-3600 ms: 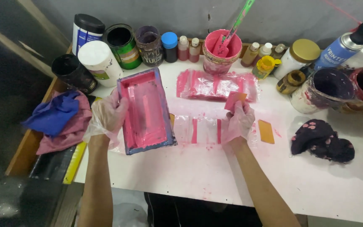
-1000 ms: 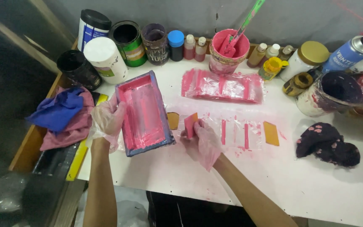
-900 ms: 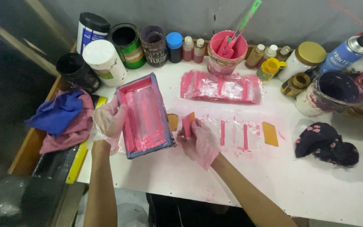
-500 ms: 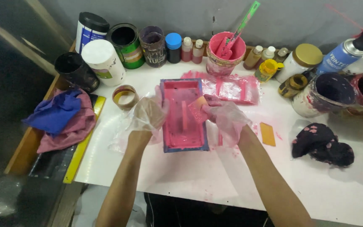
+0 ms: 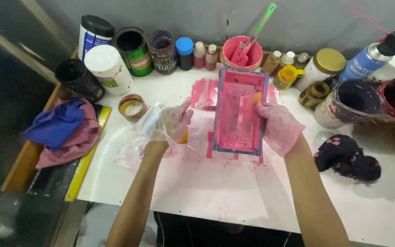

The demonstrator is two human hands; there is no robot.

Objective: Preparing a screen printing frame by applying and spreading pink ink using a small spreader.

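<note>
Head view, single camera. Pink ink already coats the inside of the small rectangular screen frame point(image 5: 239, 110), and pink smears lie on the white worktop point(image 5: 197, 192) around and beneath it; printing looks to me well under way, though how many impressions are done I cannot tell. A clear plastic sheet point(image 5: 136, 142) lies at the frame's left, smeared pink at its near edge.

My right hand point(image 5: 277, 128), in a thin clear glove stained pink, is closed on the frame's right rail, with the thumb inside over a small orange scraper point(image 5: 256, 97). The frame sits mid-worktop, just in front of the pink ink tub point(image 5: 241, 52). Whether it lies flat or is tilted up I cannot tell.

My left hand point(image 5: 170, 122), also gloved, is spread and holds nothing, resting beside the frame without touching it, over the plastic sheet. A roll of tape point(image 5: 132, 106) lies just beyond it.

Orientation: the frame's long axis runs away from me towards the row of jars at the back, leaning slightly right at the far end. Its open, inked face is up.

Remaining, in my judgement: the ink has yet to be cleaned off, and a dark stained rag point(image 5: 348, 158) lies at the right, well apart from it.
</note>
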